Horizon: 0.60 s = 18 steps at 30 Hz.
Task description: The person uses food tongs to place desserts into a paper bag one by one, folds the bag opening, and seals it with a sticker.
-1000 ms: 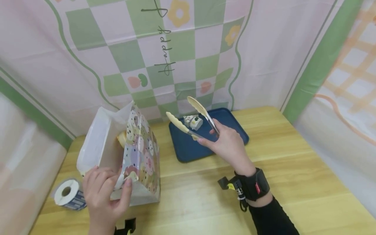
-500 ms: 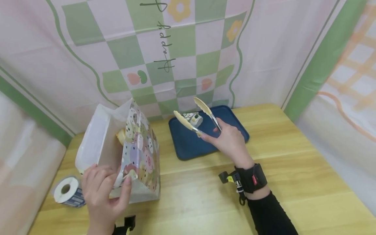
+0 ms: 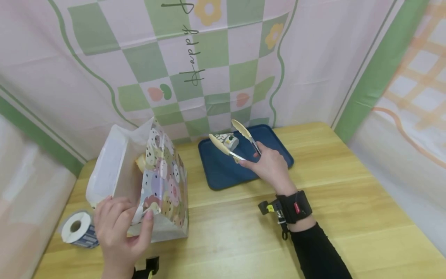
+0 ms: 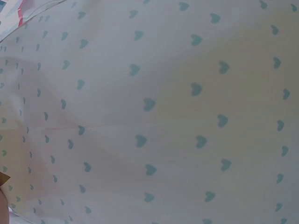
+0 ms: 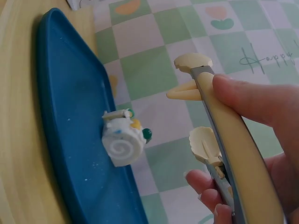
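Observation:
My left hand (image 3: 120,236) pinches the near rim of a paper bag (image 3: 170,186) printed with cartoon animals, thumb outside and fingers over the opening. Inside the bag, part of a golden-brown bread piece (image 3: 140,162) shows. My right hand (image 3: 273,166) holds food tongs (image 3: 221,146) with cream tips, their arms spread and nothing between them. On the far side of a blue tray (image 3: 223,176) sits a small white swirl cake (image 3: 230,142) with green and yellow decorations. The tong tips overlap it in the head view; in the right wrist view, the cake (image 5: 122,147) is apart from them.
A roll of labels (image 3: 79,230) stands left of the bag on the wooden table (image 3: 237,240). A checked curtain (image 3: 209,69) hangs right behind the tray. A pale surface with small green hearts (image 4: 149,103) fills the left wrist view.
My right hand has brought the spread tongs a little to the right, over the cake in the head view. My left hand keeps its hold on the bag's rim.

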Available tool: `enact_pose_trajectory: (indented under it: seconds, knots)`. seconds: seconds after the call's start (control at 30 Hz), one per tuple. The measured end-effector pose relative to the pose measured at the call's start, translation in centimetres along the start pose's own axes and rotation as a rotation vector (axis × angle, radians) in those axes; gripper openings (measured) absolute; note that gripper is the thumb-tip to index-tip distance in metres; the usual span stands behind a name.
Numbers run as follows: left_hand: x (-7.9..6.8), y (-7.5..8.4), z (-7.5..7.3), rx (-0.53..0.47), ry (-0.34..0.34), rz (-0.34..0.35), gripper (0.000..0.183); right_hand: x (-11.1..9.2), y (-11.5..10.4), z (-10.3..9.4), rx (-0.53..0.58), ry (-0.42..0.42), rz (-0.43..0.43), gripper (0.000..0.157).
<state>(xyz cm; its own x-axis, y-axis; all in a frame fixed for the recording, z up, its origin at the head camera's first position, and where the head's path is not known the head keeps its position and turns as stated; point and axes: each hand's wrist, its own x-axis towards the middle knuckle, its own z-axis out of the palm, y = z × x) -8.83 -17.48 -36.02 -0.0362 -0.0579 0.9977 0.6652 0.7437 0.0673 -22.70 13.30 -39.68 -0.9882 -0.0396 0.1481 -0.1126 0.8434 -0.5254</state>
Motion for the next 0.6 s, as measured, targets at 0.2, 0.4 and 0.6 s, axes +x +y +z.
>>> enact_pose_trajectory:
  seconds: [0.2, 0.4, 0.6]
  knots:
    - [-0.2, -0.1, -0.1, 0.006, -0.012, -0.003, 0.05, 0.4, 0.6, 0.8, -0.008, -0.02, 0.015, 0.101]
    - [-0.3, -0.2, -0.2, 0.01, -0.014, -0.012, 0.051, 0.7, 1.0, 1.4, -0.021, -0.039, 0.03, 0.102]
    - [-0.3, -0.2, -0.2, 0.01, -0.015, -0.015, 0.051, 0.9, 1.4, 1.9, -0.014, -0.058, 0.053, 0.101]
